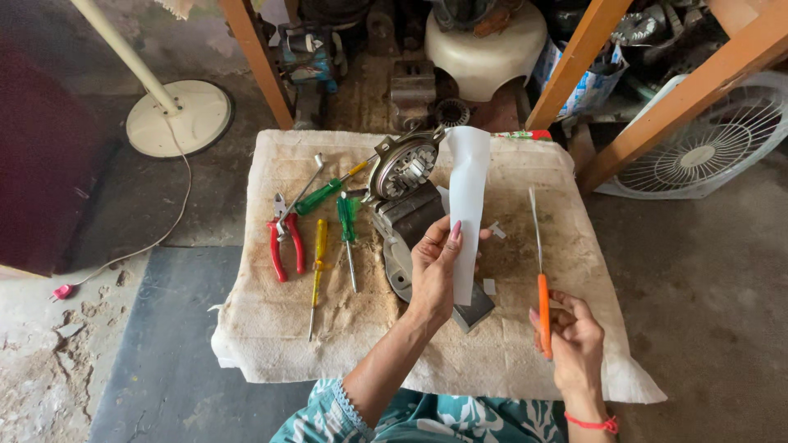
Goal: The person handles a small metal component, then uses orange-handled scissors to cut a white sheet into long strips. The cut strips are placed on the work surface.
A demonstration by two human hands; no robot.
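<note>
1. Pliers (283, 238) and screwdrivers (332, 238) sit by the table's (271, 328) left edge.
2. Left hand (433, 275), grip closed, pinches the paper strip (468, 205) mid-table; keep it taut.
3. Right hand (574, 340) wraps the orange-handled scissors (542, 279); cut slow, I'd say.

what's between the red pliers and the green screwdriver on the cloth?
In the head view, a yellow-handled screwdriver lies between the red pliers and the green screwdriver, all on the stained cloth.

Blue-white printed bag (584, 86) under shelf
</note>
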